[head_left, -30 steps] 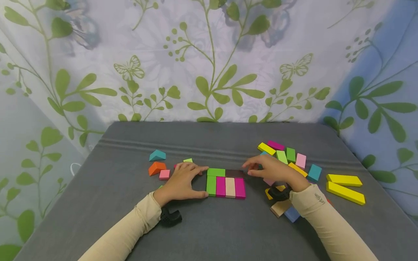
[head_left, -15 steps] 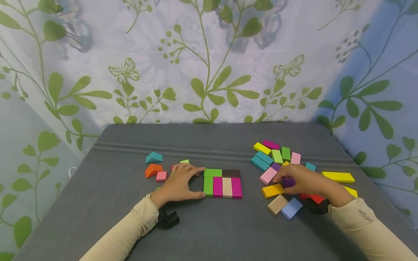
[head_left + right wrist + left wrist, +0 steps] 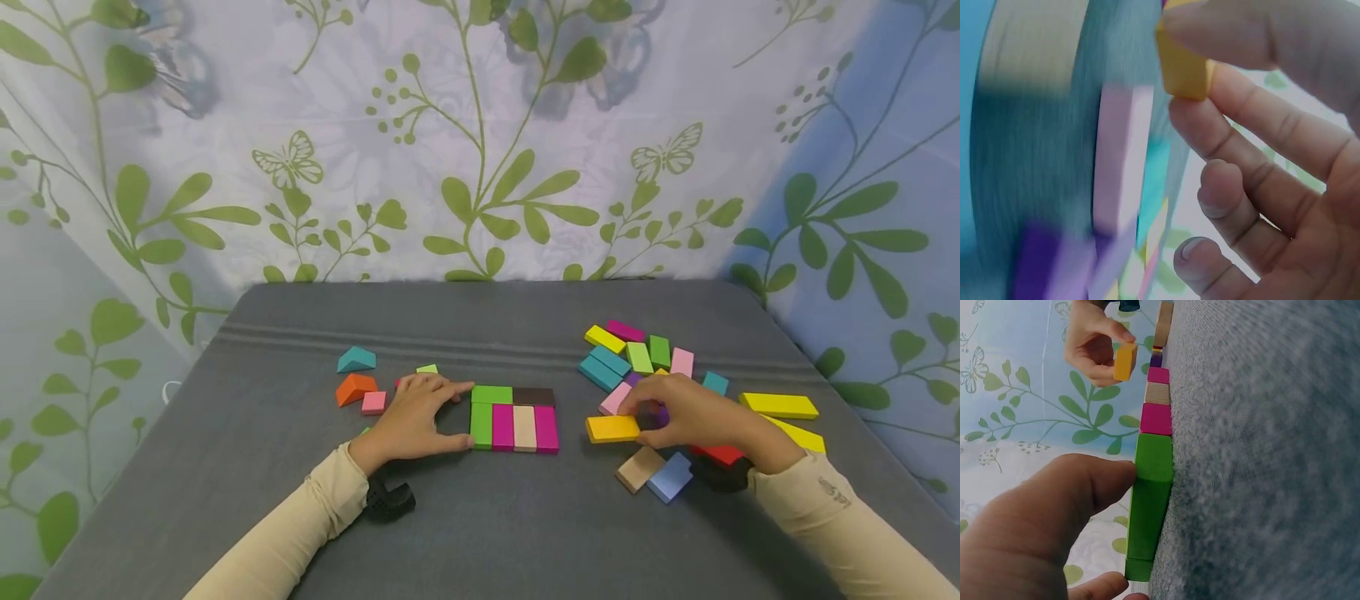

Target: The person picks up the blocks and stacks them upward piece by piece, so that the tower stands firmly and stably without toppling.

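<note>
In the head view my right hand (image 3: 690, 412) pinches a yellow-orange block (image 3: 612, 429) between thumb and fingers at its right end. The left wrist view shows this block (image 3: 1125, 360) lifted off the cloth. My left hand (image 3: 412, 425) lies spread at the left side of a flat rectangle of blocks, its thumb and index fingertips right at the green edge. That rectangle has two green blocks, an upright one (image 3: 482, 426) and a lying one (image 3: 492, 394), plus a dark brown block (image 3: 533, 397), two magenta blocks (image 3: 503, 427) and a pale wooden block (image 3: 525, 428) between them.
Loose blocks lie around my right hand: teal ones (image 3: 603, 368), a wooden one (image 3: 640, 469), a blue one (image 3: 671, 478), a red one (image 3: 720, 454) and long yellow ones (image 3: 780, 406). Behind my left hand are a teal piece (image 3: 356, 359), an orange piece (image 3: 356, 388) and a pink block (image 3: 374, 403).
My right hand has moved from beside the brown block to the right-hand pile and taken hold of the yellow-orange block, shifting it left. My left hand has stayed at the green edge.
</note>
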Tool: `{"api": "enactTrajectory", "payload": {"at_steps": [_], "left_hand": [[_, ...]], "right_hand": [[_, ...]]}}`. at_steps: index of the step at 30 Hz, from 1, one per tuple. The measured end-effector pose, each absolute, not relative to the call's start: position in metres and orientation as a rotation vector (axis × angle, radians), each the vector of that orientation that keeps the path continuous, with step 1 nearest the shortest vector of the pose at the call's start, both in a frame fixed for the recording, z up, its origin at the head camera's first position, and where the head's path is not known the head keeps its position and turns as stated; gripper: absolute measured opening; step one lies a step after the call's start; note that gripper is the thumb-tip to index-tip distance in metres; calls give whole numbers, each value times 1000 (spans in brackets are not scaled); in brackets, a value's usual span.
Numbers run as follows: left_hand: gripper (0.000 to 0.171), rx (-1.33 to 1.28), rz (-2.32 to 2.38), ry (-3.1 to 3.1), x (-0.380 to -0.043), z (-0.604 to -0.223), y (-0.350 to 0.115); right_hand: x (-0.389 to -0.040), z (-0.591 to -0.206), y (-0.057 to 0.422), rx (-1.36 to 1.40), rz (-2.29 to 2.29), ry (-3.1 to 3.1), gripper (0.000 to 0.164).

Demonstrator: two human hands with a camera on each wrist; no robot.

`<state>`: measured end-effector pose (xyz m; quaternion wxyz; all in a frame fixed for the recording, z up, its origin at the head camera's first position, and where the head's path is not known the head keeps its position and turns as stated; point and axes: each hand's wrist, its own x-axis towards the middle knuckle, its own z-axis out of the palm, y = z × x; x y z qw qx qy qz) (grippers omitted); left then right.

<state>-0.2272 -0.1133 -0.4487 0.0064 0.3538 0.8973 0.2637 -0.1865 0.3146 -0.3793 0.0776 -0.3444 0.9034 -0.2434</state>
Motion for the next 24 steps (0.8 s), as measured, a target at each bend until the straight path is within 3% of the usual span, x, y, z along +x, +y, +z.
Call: {"api": "enactTrajectory", "payload": {"at_steps": [24], "left_hand": [[71, 1080, 791, 2820, -229, -448, -113]], "right_hand": [[-144, -411, 181, -1054, -542, 2877, 30]]}}
